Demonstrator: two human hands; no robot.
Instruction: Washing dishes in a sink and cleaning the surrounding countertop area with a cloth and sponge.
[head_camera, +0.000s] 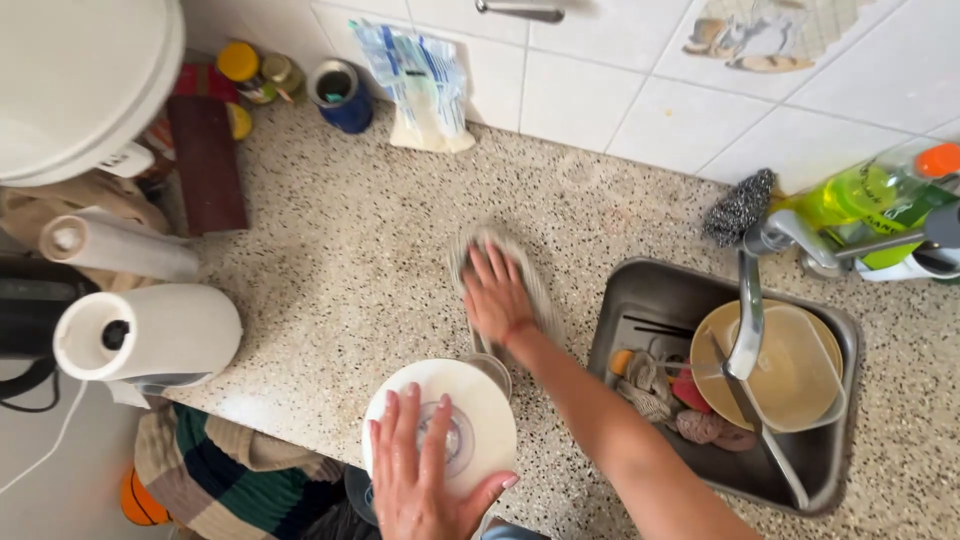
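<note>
**Mid-wipe on the speckled countertop**

Big speckled countertop across the middle of the frame, white tiled wall along the top. Steel sink at right, packed with a beige bowl, utensils and rags, tap arching over it. Paper towel roll at left, blue mug and a plastic bag up top, green soap bottle and steel scourer upper right.

Centre frame: right hand flat, fingers spread, pressing a grey cloth onto the counter. No real grip, just palm weight. Lower centre: left hand splayed open over a white round lid, resting on top near the counter edge, not curled around it.

Looks like the wiping step, with the lid held aside. Next stroke probably needs steady downward pressure on the cloth, and enough care to avoid nudging the lid off the edge.
</note>
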